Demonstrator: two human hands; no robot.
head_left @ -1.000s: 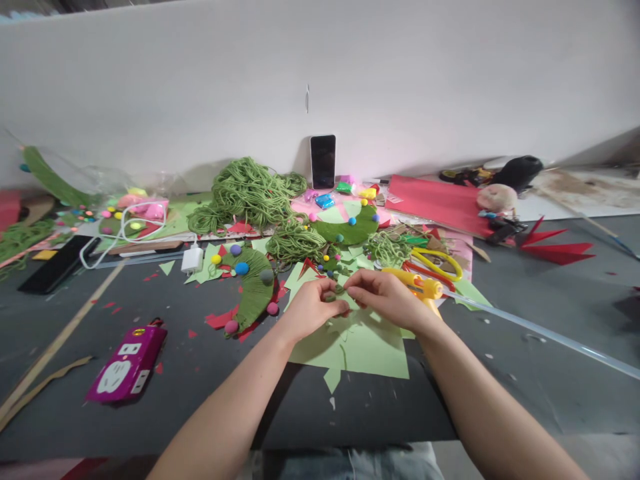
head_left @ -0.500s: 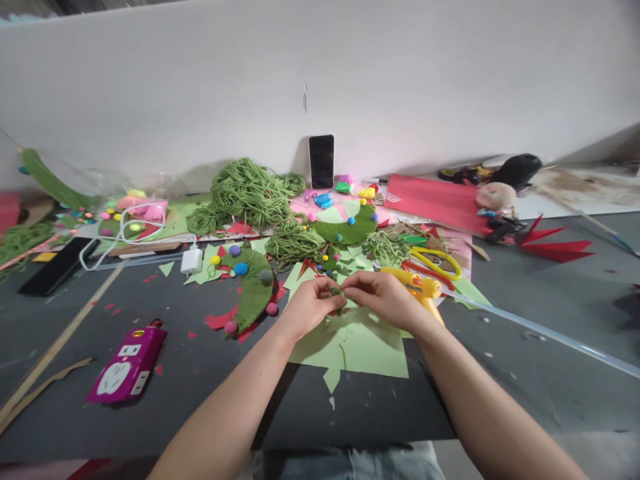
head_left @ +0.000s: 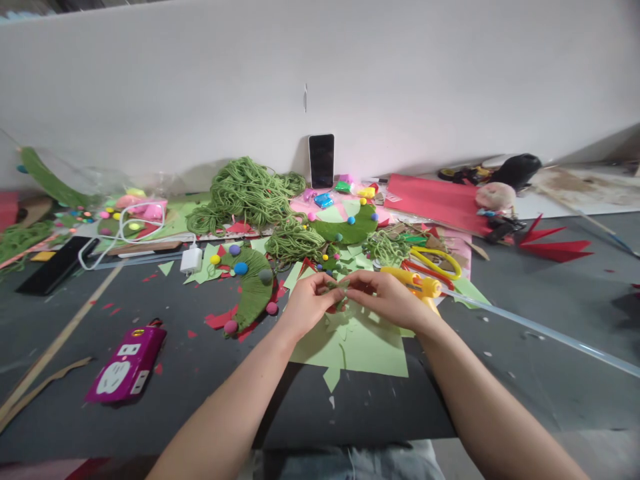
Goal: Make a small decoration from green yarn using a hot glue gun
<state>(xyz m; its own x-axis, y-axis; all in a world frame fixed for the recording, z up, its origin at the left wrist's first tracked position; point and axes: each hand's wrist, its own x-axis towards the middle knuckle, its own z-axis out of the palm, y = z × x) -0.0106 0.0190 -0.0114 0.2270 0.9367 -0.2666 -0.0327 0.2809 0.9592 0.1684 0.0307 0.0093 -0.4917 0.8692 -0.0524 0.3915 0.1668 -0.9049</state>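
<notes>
Above a light green paper sheet (head_left: 373, 353), my left hand (head_left: 311, 303) and my right hand (head_left: 381, 299) meet fingertip to fingertip. Both pinch a small green piece (head_left: 342, 305), mostly covered by the fingers, so its exact kind cannot be made out. Green paper scraps (head_left: 357, 327) lie on the sheet below. Just beyond the fingers is a cluster of small coloured balls on green. A yellow glue gun (head_left: 425, 287) with a long clear glue stick (head_left: 540, 327) lies beside my right hand. Left of my left hand rests a green yarn-wrapped crescent (head_left: 254, 293) dotted with coloured balls.
Green yarn (head_left: 245, 193) is heaped at the back, near an upright phone (head_left: 321, 161). Yellow-handled scissors (head_left: 445, 260) lie at right, before a red sheet (head_left: 435, 203). A purple box (head_left: 127, 363), a white charger (head_left: 191, 260) and a dark phone (head_left: 55, 267) are at left.
The fingers of both hands have shifted slightly around the small green piece, and my right thumb now sits nearer my left. Everything else stays in place.
</notes>
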